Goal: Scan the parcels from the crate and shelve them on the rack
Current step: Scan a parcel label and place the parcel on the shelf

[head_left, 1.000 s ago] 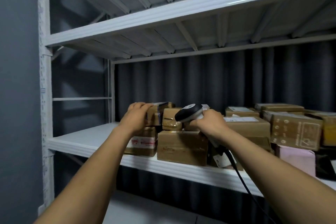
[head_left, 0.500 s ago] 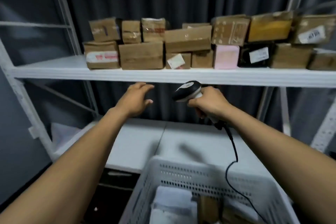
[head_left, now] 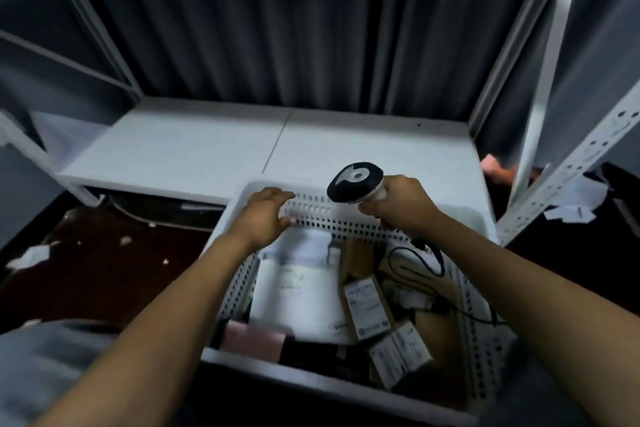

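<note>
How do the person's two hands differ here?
The left hand is empty, fingers stretched out; the right hand is curled round a barcode scanner. The left hand trails nothing; a black cable runs from the right hand's scanner down into the white crate. Both are held above the crate's far wall.

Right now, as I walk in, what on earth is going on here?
A person looks down into a white crate of parcels that stands in front of a rack. The right hand grips a scanner, whose cord trails down into the crate. The left hand is open over the crate's far wall, holding nothing. A white bag, labelled brown boxes and a pink parcel lie inside, none picked up yet.
</note>
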The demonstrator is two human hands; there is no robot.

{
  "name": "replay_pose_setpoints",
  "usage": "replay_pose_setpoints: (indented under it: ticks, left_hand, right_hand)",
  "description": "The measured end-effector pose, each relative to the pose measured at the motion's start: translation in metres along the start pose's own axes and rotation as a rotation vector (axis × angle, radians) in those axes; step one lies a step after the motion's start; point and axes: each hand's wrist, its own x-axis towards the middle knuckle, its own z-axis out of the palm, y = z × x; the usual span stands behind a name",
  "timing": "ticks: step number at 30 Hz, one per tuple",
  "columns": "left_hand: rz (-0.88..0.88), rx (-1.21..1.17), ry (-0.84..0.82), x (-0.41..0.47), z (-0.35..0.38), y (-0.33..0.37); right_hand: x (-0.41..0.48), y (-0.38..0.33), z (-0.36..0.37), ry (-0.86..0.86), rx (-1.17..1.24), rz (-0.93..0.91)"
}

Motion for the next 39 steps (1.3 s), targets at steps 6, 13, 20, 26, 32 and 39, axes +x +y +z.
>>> replay_pose_setpoints:
  ticks: [6,13,20,26,32,39]
  left_hand:
    - [-0.025,-0.124,-0.224,-0.046,0.098,0.009]
    - [-0.065,-0.228,-0.491,-0.060,0.193,0.061]
    - [-0.189,-0.193,-0.496,-0.037,0.249,0.096]
    - [-0.483,-0.257,-0.500,-0.025,0.279,0.120]
    - [-0.687,-0.370,-0.383,-0.031,0.289,0.123]
    - [-0.723,-0.494,-0.193,-0.033,0.242,0.117]
  right_hand:
    - [-0.029,0.059,0.039,-0.141,-0.074,0.021]
    - [-0.072,0.129,0.039,-0.038,-0.068,0.181]
    - [-0.081,0.175,0.037,0.042,-0.182,0.306]
    - [-0.068,0.192,0.036,0.049,-0.124,0.352]
    - [-0.051,0.193,0.042,-0.038,-0.089,0.337]
    - [-0.053,0.166,0.042,-0.012,0.088,0.257]
